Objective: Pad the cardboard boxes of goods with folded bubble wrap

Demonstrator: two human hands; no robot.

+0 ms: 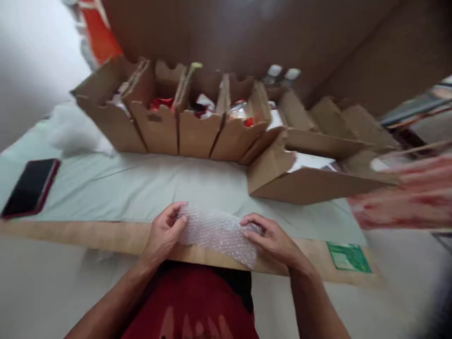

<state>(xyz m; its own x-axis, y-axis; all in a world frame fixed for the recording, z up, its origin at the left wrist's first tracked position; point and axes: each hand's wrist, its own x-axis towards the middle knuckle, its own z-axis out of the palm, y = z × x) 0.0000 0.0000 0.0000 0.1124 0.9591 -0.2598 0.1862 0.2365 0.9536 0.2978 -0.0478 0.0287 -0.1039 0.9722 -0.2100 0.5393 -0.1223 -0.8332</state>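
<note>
Between my two hands a strip of clear bubble wrap (217,233) is spread at the table's front edge, its lower right corner hanging past the wood. My left hand (164,230) grips the strip's left end, thumb and fingers closed at its edge. At the other end, my right hand (270,238) pinches the wrap between thumb and forefinger. Whether anything lies under or inside the wrap cannot be made out.
Cardboard boxes (196,134) with mixed contents line the back. A larger box (307,186) stands right. At left lie a phone (30,187) and a white plastic bag (76,129). A green packet (349,257) rests on the wooden edge (88,235).
</note>
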